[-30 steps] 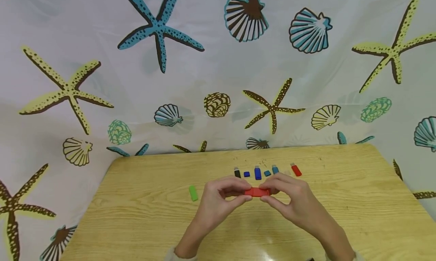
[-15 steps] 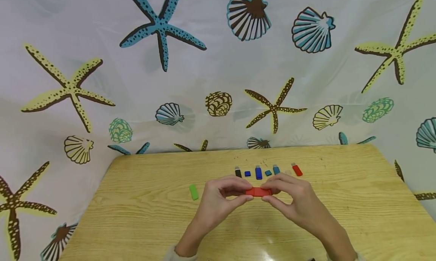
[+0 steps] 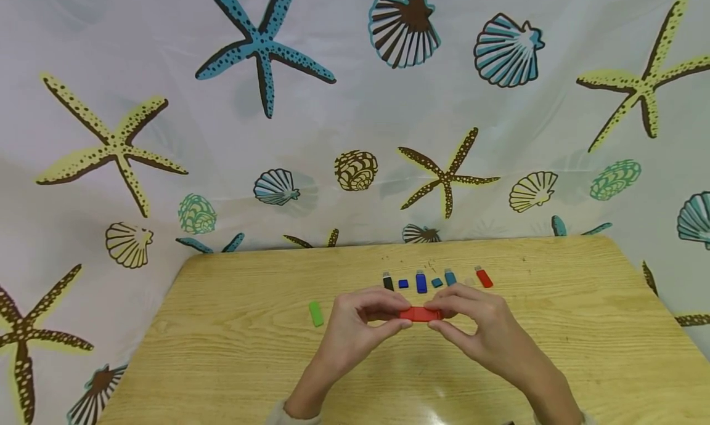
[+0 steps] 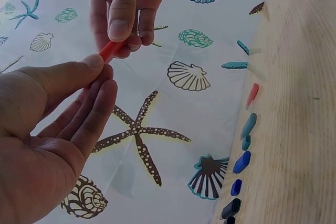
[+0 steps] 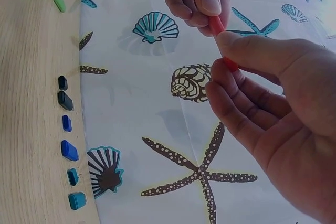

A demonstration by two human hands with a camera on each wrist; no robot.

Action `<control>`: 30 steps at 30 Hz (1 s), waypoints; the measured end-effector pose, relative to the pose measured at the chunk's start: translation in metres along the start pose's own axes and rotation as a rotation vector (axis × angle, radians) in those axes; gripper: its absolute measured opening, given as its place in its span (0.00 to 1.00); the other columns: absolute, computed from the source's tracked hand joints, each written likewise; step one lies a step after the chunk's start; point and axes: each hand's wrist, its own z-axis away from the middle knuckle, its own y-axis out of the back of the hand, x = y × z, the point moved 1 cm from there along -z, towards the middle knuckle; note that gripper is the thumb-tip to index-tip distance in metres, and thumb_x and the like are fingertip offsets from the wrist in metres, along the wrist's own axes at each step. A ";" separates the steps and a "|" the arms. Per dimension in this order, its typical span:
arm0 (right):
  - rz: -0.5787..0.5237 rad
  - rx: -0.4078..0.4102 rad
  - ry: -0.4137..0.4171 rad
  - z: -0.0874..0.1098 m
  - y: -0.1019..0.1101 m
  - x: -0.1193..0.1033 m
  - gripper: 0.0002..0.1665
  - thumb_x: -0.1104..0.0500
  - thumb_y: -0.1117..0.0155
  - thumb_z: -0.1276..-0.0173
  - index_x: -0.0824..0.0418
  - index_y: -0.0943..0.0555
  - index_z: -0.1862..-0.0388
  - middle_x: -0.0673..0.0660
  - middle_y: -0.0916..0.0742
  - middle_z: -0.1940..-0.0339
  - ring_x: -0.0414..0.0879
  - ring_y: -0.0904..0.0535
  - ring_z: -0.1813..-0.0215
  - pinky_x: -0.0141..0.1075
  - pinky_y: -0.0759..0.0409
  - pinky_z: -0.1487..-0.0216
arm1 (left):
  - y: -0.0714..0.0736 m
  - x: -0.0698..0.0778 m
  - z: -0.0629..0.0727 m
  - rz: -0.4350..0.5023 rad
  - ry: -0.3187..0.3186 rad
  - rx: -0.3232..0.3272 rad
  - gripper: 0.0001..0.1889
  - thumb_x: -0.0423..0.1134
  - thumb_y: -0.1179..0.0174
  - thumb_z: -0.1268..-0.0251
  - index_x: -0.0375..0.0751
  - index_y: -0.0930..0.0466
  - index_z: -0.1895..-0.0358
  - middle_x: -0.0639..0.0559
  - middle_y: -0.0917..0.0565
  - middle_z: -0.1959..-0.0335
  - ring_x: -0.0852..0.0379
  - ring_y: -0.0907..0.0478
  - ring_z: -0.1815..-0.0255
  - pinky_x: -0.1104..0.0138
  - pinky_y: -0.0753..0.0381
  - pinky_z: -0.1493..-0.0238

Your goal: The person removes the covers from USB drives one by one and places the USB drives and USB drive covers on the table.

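Observation:
A red USB flash drive (image 3: 420, 314) is held level above the table between both hands. My left hand (image 3: 355, 326) pinches its left end between thumb and fingertips. At the other end my right hand (image 3: 485, 326) pinches it in the same way. Fingertips cover both ends, so I cannot tell whether a cap sits on it. Behind the hands lie uncapped flash drives: black (image 3: 387, 281), blue (image 3: 421, 282), teal (image 3: 450, 277) and red (image 3: 484, 277). A blue cap (image 3: 403, 284) and a teal cap (image 3: 437, 283) lie among them.
Left of the hands lies a green flash drive (image 3: 316, 313) on the wooden table (image 3: 233, 351). A small black cap (image 5: 63, 82) sits beside the black drive in the right wrist view. A pale cap-sized piece (image 3: 469, 281) is near the uncapped red drive. Shell-patterned cloth (image 3: 310, 117) hangs behind.
Both hands keep the same grip on the red flash drive, almost unmoved. The head view has shifted very slightly. The items on the table stay in place.

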 end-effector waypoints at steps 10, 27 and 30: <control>0.098 0.029 -0.006 0.002 0.010 0.004 0.18 0.70 0.20 0.43 0.57 0.11 0.55 0.47 0.12 0.56 0.38 0.14 0.61 0.29 0.13 0.58 | 0.011 0.002 -0.001 -0.005 0.015 0.045 0.08 0.29 0.27 0.39 0.35 0.10 0.57 0.46 0.11 0.56 0.52 0.12 0.58 0.60 0.11 0.54; 0.202 0.089 -0.080 0.014 0.029 0.023 0.24 0.78 0.22 0.50 0.61 0.11 0.55 0.50 0.12 0.56 0.42 0.12 0.64 0.30 0.12 0.60 | 0.053 0.002 -0.001 0.000 -0.011 0.176 0.11 0.24 0.28 0.40 0.33 0.11 0.54 0.40 0.12 0.55 0.52 0.12 0.57 0.61 0.11 0.53; 0.162 0.066 -0.098 0.014 0.025 0.025 0.24 0.81 0.24 0.50 0.63 0.11 0.55 0.52 0.12 0.55 0.45 0.11 0.62 0.32 0.11 0.61 | 0.057 0.002 -0.001 0.001 -0.009 0.195 0.11 0.24 0.28 0.40 0.32 0.12 0.54 0.39 0.12 0.56 0.53 0.12 0.58 0.62 0.11 0.54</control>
